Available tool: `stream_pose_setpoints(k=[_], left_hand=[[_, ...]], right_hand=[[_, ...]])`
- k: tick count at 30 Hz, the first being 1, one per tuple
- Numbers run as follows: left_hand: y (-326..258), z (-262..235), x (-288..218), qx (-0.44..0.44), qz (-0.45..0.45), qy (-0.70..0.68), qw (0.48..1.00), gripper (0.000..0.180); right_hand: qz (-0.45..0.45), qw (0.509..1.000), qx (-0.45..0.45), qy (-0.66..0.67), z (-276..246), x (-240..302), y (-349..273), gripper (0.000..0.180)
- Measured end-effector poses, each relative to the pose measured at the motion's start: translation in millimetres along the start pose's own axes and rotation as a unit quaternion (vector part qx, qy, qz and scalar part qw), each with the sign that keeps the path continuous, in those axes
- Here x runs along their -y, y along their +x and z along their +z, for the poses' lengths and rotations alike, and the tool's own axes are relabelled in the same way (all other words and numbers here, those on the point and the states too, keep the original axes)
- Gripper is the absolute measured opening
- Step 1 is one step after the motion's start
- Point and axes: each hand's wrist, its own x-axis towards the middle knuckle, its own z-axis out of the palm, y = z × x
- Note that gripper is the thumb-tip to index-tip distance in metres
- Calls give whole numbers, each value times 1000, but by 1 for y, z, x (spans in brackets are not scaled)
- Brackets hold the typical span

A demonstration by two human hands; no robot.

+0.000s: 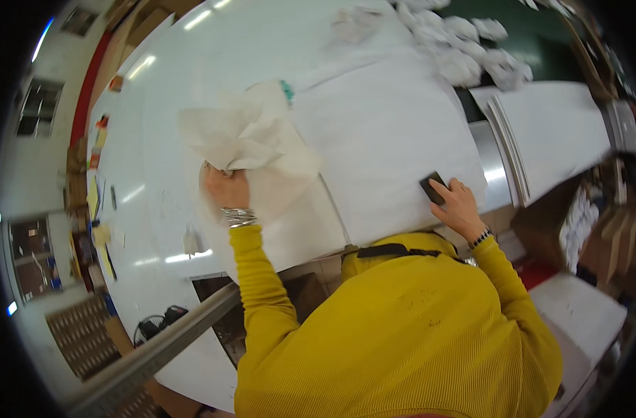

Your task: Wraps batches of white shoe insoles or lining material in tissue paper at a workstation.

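Note:
A thin cream tissue-paper sheet point(241, 136) is bunched up in my left hand point(227, 187), whose fingers are closed on its near edge. Beneath it lies a stack of similar cream sheets point(307, 237). Farther right, my right hand point(461, 207) grips a small dark rectangular block point(433, 188) between the index finger and thumb. The block rests on a wide stack of white paper point(394, 139). A small green thing point(286, 90) shows at the far edge of the cream stack.
Several crumpled white paper bundles point(461, 52) lie at the far right on a dark green surface point(551, 52). More white sheets point(562, 132) lie right of a metal strip point(494, 164). A long metal rail point(164, 345) crosses at lower left. Small items line the left edge of the white table point(150, 125).

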Motion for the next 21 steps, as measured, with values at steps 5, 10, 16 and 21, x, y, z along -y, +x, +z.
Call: stream_pose_setpoints(k=[5,10,16,21], left_hand=[[-66,97,-190,-35,168,-120,978,53],[-124,130,-225,137,273,-25,952,50],[-98,132,-213,306,95,-216,922,29],[-118,104,-227,262,270,-90,922,33]], right_hand=[[-15,999,-41,13,15,3,-6,53],[-9,1000,-2,-2,-5,-7,-14,52],[-32,998,-57,6,8,-11,2,44],[13,982,-43,182,16,-27,32,36]])
